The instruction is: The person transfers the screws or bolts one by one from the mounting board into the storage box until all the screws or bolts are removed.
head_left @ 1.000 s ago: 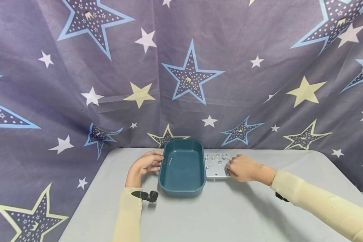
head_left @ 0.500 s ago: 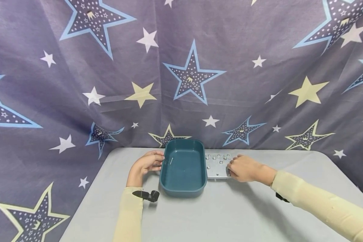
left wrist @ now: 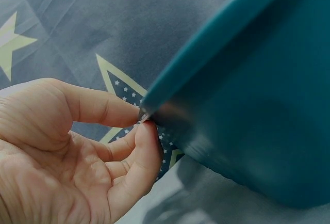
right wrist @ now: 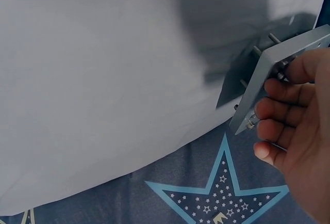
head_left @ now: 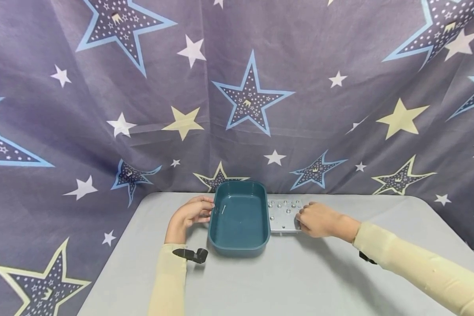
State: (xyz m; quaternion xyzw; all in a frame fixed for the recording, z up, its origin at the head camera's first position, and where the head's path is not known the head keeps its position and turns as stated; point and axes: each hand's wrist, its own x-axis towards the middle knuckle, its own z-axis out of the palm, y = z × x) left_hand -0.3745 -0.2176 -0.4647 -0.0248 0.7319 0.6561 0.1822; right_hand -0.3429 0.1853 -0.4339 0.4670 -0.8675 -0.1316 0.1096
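Held the left hand (head_left: 191,214) against the left side of the teal bin (head_left: 238,237), with the wrist bent inward and the cream left sleeve (head_left: 169,281) rising almost straight from the bottom of the head view. Pinched the bin's rim there between thumb and forefinger, with the other fingers loosely bent beneath and the palm turned toward the left wrist camera. Wore a black strap (head_left: 187,254) across that wrist.

Reached in with the other arm on a long slant from the lower right, cream right sleeve (head_left: 418,263) ending at the wrist, back of the right hand (head_left: 317,220) uppermost. Bent all four fingers in a row over the right end of the metal plate (head_left: 278,224), with thumb and forefinger closed on a bolt (right wrist: 280,68), partly hidden by them. Had more bolts standing across the plate, near the bin's right wall; could not tell about contact between the two. Had a thin metallic piece (head_left: 223,209) inside the bin, near its left wall, and the grey table (head_left: 276,281) underneath.
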